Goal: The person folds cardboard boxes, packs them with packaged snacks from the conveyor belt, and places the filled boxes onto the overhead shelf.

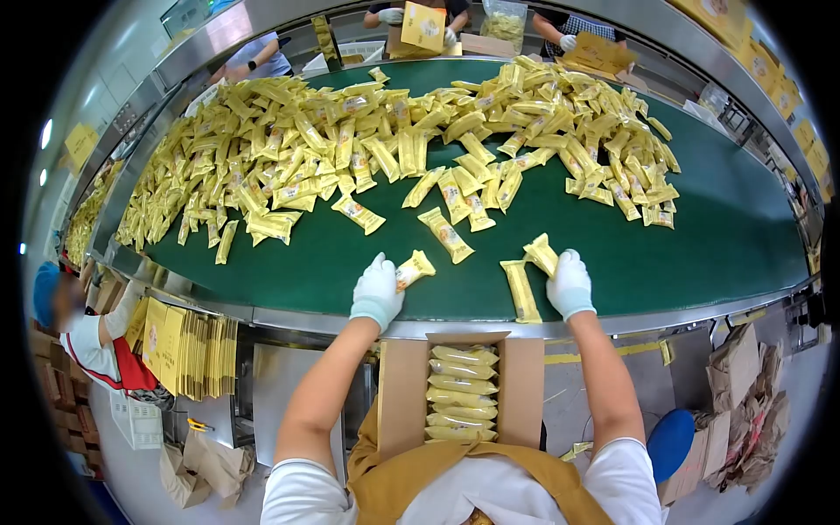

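My left hand [378,293], in a white glove, is closed on one end of a yellow wrapped snack packet [416,269] at the near edge of the green belt. Gloved likewise, my right hand [570,285] grips another yellow packet [541,254], its fingers partly hidden. Just left of that hand a third packet [521,292] lies on the belt, its top close to the held one. Against my body stands an open carton [404,376], flaps spread, with several packets [462,385] stacked in a row inside.
A large heap of yellow packets [332,149] covers the far part of the green belt [726,227]. Co-workers with gloved hands stand across it, one holding a yellow carton [423,26]. At left, a person in a blue cap stands by folded yellow cartons [188,350]. Brown paper sacks [744,385] lie right.
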### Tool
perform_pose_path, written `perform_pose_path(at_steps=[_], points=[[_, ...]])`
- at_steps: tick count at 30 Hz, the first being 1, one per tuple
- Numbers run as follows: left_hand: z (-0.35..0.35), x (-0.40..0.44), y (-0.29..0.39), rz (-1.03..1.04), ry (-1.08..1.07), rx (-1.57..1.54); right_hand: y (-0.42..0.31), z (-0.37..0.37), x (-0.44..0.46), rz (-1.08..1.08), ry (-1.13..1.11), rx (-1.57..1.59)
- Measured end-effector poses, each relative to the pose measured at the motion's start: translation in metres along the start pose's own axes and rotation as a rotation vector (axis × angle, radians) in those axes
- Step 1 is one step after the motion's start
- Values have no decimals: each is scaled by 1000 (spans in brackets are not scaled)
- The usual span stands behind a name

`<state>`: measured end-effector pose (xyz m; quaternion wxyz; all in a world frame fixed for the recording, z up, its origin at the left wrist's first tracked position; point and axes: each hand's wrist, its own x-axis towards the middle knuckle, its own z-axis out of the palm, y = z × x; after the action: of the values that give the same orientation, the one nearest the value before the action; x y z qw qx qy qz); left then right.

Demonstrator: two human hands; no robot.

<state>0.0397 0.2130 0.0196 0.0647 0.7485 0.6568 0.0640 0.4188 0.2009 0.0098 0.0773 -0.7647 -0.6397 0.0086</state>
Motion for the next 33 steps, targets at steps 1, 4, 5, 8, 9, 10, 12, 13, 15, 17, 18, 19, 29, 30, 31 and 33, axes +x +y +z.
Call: perform_pose_path(at_steps=[1,4,5,8,9,10,12,13,15,17,18,19,29,30,31,33], points=[[-2,0,-8,43,-31,7,15,9,-3,-37,76,0],[-2,-12,-20,216,-67,66,33,0,-26,-148,76,-62],[-6,-20,-15,273,-38,83,26,-15,-36,-169,89,-87],[-16,-29,0,308,-38,111,16,-17,-49,-237,196,-141],[-15,-30,-1,321,-20,117,15,-15,-51,-264,243,-156],[-13,-30,-2,333,1,123,19,-10,-51,-274,225,-157],[-3,-28,-10,430,103,114,27,-7,-46,-299,195,-161],[0,-29,-15,480,155,110,30,-10,-43,-248,108,-57],[0,-31,-19,417,49,95,35,-24,-41,-137,-62,145],[-4,-31,-16,353,-28,68,31,-37,-54,-107,100,525],[-5,-32,-14,315,-51,50,27,-46,-61,-96,187,710],[-5,-34,-12,276,-75,30,22,-59,-71,-145,190,871],[3,-51,-27,26,292,-756,-37,-122,-159,-304,-85,1245],[-5,-59,-25,27,325,-874,-45,-134,-167,-311,-184,1235],[-30,-73,-10,-17,255,-1108,-51,-147,-171,-388,-192,1044],[-48,-95,1,95,286,-1111,-69,-159,-166,-670,-300,762]])
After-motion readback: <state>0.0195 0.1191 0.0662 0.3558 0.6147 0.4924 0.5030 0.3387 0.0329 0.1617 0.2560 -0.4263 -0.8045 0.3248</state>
